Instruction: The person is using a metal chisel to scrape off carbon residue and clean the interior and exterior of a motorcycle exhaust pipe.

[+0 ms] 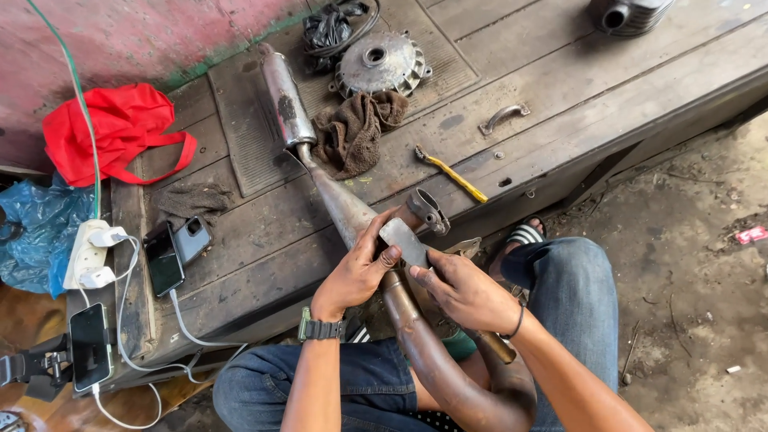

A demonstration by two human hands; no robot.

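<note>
Head cam looking down here: I've got the rusty exhaust pipe (400, 308) lying across my lap, its front end running up onto the wooden worktop (560, 88) to the chrome muffler (285, 98). Left hand (356, 272) is curled around the pipe, thumb pressing a small grey flat piece (404, 240) against it. Right hand (468, 292) pinches the lower edge of that same piece with its fingertips. Metal clamp (428, 210) sits just above it on the pipe. Brown rag (352, 132), finned hub (380, 62) and a yellow-handled tool (452, 174) lie further up; phones (176, 248) charging off to the left.
</note>
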